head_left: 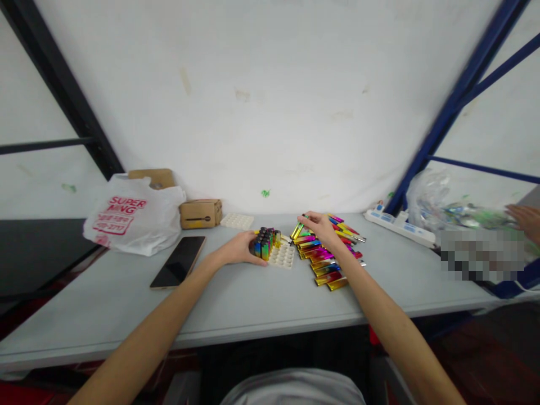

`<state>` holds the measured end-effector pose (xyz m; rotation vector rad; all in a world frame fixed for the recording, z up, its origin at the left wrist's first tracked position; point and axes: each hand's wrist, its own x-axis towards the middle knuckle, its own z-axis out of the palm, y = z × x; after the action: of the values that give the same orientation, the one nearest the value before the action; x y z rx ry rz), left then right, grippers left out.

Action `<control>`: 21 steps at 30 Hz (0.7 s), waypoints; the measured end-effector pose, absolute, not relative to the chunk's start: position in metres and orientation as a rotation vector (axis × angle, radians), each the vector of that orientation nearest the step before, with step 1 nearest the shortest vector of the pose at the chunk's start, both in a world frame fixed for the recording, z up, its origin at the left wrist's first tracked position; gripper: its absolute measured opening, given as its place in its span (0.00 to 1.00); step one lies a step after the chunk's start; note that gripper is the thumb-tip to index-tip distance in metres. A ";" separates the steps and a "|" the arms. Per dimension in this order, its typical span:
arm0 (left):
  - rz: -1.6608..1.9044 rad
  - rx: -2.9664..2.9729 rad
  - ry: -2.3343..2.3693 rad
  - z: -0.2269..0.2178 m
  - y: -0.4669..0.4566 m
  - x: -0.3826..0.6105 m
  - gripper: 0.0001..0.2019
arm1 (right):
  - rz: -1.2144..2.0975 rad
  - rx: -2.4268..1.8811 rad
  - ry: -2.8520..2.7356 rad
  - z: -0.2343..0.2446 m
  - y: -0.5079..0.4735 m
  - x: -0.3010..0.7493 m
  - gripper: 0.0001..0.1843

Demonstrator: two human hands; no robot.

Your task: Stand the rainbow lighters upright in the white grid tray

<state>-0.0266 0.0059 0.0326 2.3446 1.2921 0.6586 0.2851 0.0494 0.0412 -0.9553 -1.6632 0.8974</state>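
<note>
A white tray with round sockets (284, 256) lies on the table in front of me. Several shiny multicoloured lighters (264, 243) stand upright in its left part. My left hand (240, 248) grips this standing group from the left, thumb at the near side and fingers behind. Between the fingertips of my right hand (318, 226) is a single gold-green lighter (297, 229), held tilted just right of the tray. Beneath and beside that hand, a loose pile of metallic lighters (324, 261) lies on the table.
Another socketed tray (237, 220) lies near the wall beside a cardboard box (201, 214). At left are a phone (179, 262) and a white plastic bag (135, 216). A power strip (400, 227) sits at right, and another person's hand (525, 220) shows at the far right edge.
</note>
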 end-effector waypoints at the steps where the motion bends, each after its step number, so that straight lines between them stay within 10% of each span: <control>1: 0.660 2.347 1.287 0.033 0.006 -0.027 0.39 | 0.987 -0.907 -1.610 0.041 0.047 0.281 0.26; 9: 0.664 2.328 1.280 0.031 0.006 -0.027 0.38 | 1.359 -0.793 -1.469 0.040 0.026 0.255 0.29; 21: 0.634 2.362 1.310 0.030 0.008 -0.028 0.38 | 0.649 -1.033 -1.712 0.034 0.024 0.250 0.29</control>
<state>-0.0280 0.0077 0.0300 2.3616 1.3104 0.6336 0.2499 0.0243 0.0338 -1.0332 -1.7122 0.6491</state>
